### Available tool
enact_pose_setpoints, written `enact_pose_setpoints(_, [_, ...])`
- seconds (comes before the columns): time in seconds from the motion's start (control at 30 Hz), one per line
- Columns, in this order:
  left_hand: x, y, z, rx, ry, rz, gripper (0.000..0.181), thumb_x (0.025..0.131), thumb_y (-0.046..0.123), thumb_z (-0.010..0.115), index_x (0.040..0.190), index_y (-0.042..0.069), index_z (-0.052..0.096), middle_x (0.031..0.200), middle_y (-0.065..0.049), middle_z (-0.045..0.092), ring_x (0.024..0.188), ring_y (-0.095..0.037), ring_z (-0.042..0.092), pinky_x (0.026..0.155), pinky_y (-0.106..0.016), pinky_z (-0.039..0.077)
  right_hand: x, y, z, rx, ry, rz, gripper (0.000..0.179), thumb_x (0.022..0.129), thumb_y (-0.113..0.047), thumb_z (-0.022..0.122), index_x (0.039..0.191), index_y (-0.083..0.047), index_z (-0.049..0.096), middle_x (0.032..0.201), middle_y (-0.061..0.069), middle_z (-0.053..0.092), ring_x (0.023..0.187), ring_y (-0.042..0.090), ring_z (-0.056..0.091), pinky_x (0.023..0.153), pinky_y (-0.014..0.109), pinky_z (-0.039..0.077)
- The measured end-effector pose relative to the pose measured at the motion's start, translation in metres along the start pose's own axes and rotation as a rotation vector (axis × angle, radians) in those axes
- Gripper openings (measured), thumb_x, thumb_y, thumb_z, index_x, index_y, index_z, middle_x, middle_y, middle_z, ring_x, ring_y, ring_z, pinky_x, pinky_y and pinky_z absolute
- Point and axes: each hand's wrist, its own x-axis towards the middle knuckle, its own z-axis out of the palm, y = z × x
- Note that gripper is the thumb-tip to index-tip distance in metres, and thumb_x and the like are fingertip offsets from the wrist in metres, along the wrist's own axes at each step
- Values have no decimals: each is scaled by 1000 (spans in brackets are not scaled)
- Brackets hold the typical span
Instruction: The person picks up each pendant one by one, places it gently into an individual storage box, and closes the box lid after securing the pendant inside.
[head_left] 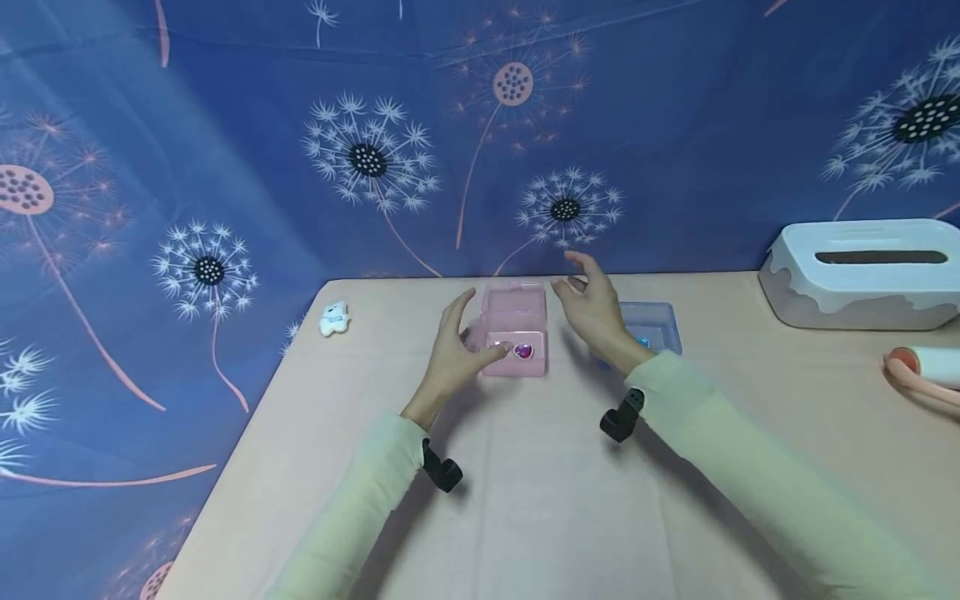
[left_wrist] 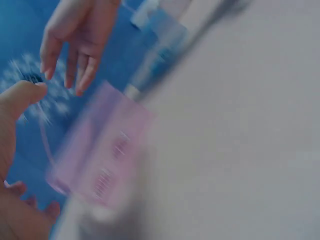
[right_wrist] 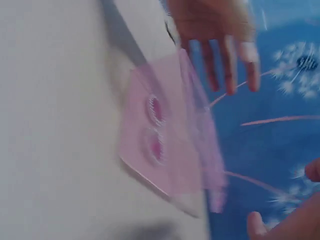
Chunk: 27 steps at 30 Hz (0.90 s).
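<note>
A pink plastic box (head_left: 517,367) sits on the table with its lid (head_left: 515,308) raised at the back. Inside are two pink gems with sparkling rims, the right one (head_left: 523,351) plainly visible and the other partly behind my left thumb. At the box's left side my left hand (head_left: 452,357) is spread, thumb apart from the fingers, holding nothing. My right hand (head_left: 596,315) hovers to the right of the lid, fingers loosely bent and without anything in them. Both wrist views show the pink box (left_wrist: 135,117) (right_wrist: 175,175) blurred, with the hands apart from it.
A clear blue box (head_left: 663,321) with a blue item inside stands partly behind my right wrist. To the far left lies a small white bear-shaped figure (head_left: 333,318). A tissue box (head_left: 862,283) and a white cylinder with a peach strap (head_left: 933,367) are at the right. Dandelion-print cloth hangs behind.
</note>
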Motion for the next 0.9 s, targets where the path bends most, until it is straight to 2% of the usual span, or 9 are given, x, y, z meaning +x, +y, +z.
enact_pose_setpoints(0.1, [-6, -12, 1, -124, -60, -66, 97, 76, 5, 80, 153, 11, 22, 158, -15, 22, 147, -35, 24, 120, -45, 27, 10, 13, 15, 72, -28, 122, 57, 98, -14, 50, 151, -8, 28, 157, 17, 25, 137, 35, 41, 108, 45, 44])
enact_pose_setpoints(0.17, [-9, -15, 3, -173, -88, -70, 94, 77, 1, 78, 152, 3, 20, 156, -22, 25, 144, -38, 28, 119, -46, 28, 13, 22, 22, 126, -53, 186, 59, 99, -11, 47, 152, -6, 23, 157, 21, 25, 134, 35, 43, 105, 45, 47])
enact_pose_setpoints(0.27, [-11, -14, 6, -181, -97, -43, 90, 78, 1, 76, 150, -3, 22, 152, -30, 30, 140, -43, 34, 117, -49, 31, 16, 31, 29, 205, -83, 242, 60, 100, -9, 44, 153, -3, 17, 153, 25, 31, 133, 36, 45, 107, 45, 45])
enact_pose_setpoints(0.4, [-11, -11, 6, -138, -76, -39, 85, 79, 4, 76, 148, -3, 27, 150, -30, 34, 135, -45, 41, 113, -51, 37, 18, 36, 33, 228, -106, 253, 61, 100, -9, 44, 153, 0, 15, 148, 27, 39, 136, 34, 43, 115, 41, 37])
enact_pose_setpoints(0.53, [-8, -13, 8, -92, -56, -29, 83, 78, 7, 78, 147, -1, 32, 147, -29, 38, 132, -44, 46, 110, -51, 41, 19, 34, 33, 225, -104, 237, 59, 100, -12, 46, 151, 3, 19, 148, 27, 40, 139, 32, 41, 118, 38, 33])
enact_pose_setpoints(0.73, [-1, -38, 13, -36, -23, -36, 86, 76, 17, 83, 147, 8, 35, 145, -20, 45, 129, -35, 51, 109, -42, 45, 19, 31, 31, 256, -115, 238, 56, 101, -12, 46, 149, 5, 23, 147, 25, 42, 134, 32, 46, 113, 39, 40])
enact_pose_setpoints(0.9, [1, -45, 14, -9, -14, -38, 86, 74, 22, 84, 146, 13, 38, 144, -14, 48, 128, -29, 53, 109, -37, 45, 18, 28, 27, 263, -109, 242, 52, 101, -17, 49, 147, 0, 34, 143, 20, 49, 121, 30, 55, 104, 42, 48])
